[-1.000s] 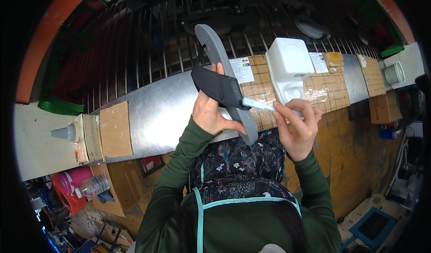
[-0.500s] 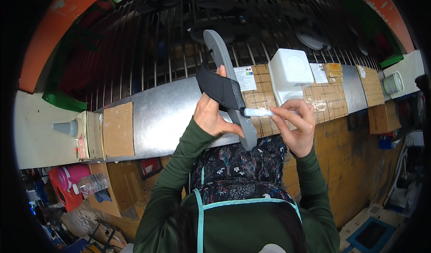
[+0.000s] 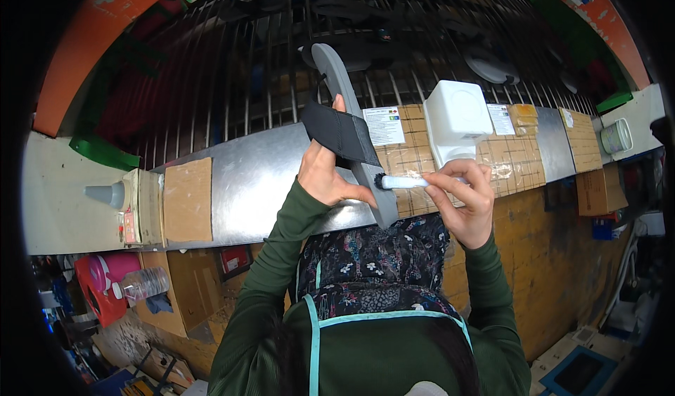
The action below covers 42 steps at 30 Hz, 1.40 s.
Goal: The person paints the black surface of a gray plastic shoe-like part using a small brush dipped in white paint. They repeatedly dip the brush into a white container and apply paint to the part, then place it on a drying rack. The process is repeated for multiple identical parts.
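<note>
Your left hand [image 3: 325, 174] is clamped on the grey sandal [image 3: 349, 125], held upright over the metal bench [image 3: 246, 185]. Your right hand [image 3: 464, 192] pinches the white brush [image 3: 402, 182], bristles touching the sole's lower edge. Coating appears underway; coverage is unclear.

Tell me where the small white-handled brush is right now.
In the head view, the brush is right of centre, held in the right hand, its dark bristles touching the grey sandal sole held by the left hand.

A metal-topped workbench [image 3: 239, 185] runs across in front of a barred rack [image 3: 232, 80]. Cardboard boxes [image 3: 176, 290] and a red container [image 3: 105, 290] sit below.
</note>
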Available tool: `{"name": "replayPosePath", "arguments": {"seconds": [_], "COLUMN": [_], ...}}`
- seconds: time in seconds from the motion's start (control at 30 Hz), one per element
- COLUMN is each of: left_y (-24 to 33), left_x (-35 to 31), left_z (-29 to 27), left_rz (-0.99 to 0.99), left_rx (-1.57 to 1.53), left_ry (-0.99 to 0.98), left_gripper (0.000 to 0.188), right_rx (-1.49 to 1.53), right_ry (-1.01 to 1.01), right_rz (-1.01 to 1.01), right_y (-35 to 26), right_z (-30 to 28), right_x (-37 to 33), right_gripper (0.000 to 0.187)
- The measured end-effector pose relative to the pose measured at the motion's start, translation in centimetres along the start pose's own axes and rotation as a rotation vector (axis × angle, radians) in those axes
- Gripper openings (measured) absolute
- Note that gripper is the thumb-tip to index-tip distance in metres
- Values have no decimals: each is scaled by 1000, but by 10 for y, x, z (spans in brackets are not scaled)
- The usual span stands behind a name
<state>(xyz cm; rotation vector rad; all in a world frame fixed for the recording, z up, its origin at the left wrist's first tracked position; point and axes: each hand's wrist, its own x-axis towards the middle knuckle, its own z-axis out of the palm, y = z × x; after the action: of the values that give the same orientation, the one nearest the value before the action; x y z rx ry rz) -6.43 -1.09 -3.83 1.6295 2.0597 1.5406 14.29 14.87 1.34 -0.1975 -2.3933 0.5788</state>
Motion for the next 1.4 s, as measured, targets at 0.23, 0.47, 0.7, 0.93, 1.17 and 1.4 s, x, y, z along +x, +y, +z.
{"name": "replayPosePath", "arguments": {"seconds": [0.23,0.47,0.7,0.93,1.17,1.4], "left_y": [-2,2,2,0,1,4], "left_x": [3,5,10,12,15,19], "left_z": [-9,-15,-15,-12,-4,7], "left_rz": [16,-88,-94,-146,-211,-253], "left_rx": [35,-23,-126,-196,-433,-723], "left_ry": [49,100,187,182,188,204], "left_gripper": [157,126,114,124,114,120], "right_rx": [33,41,44,62,54,42], "right_ry": [4,30,69,108,161,195], "right_rz": [-12,-40,-66,-81,-114,-150], "right_y": [-3,-7,-12,-16,-21,-22], "right_z": [1,2,-1,-3,-6,-11], "right_x": [1,5,12,18,26,34], "right_gripper": [23,24,25,26,26,26]}}
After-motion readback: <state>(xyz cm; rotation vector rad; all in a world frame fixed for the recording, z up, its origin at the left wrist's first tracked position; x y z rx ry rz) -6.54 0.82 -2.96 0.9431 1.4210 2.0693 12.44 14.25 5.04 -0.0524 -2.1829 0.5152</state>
